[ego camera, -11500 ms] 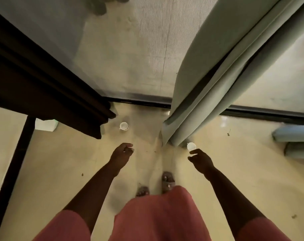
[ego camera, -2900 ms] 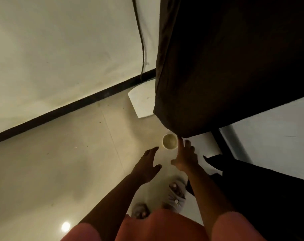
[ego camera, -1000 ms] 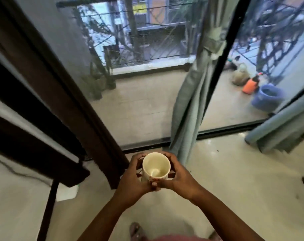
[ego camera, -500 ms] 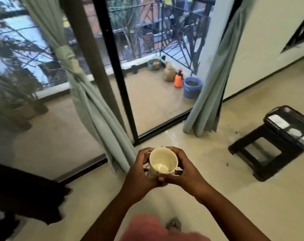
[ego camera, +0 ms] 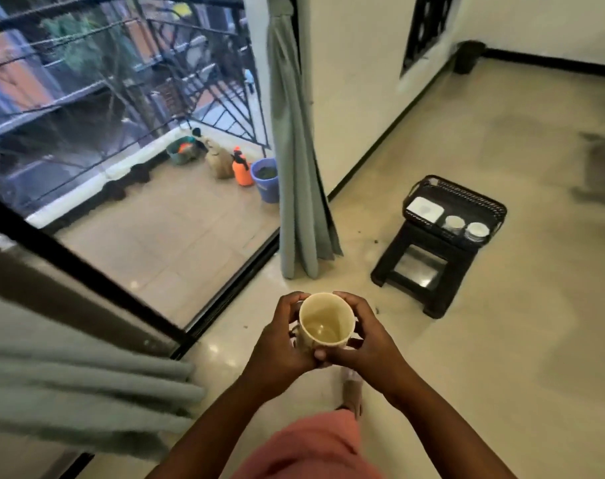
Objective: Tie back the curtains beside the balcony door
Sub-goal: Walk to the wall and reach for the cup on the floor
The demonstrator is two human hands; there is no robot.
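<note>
Both our left hand (ego camera: 277, 344) and right hand (ego camera: 366, 340) are wrapped around an empty mug (ego camera: 325, 323), so nothing's free yet. The curtain (ego camera: 294, 160) hangs gathered ahead by the balcony door (ego camera: 149, 216); it's soft and light, probably best grabbed mid-height. Open floor (ego camera: 467, 340) ahead, but watch the stool (ego camera: 429, 267) on the right.

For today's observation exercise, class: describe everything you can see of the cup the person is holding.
The cup is cream-coloured, round-rimmed and looks like plastic or ceramic. It is held about upright, mouth open toward the camera, apparently empty. A handle seems to sit on its left side, mostly hidden. The left hand and right hand wrap it from both sides, above the pale tiled floor, near the balcony door.
</note>
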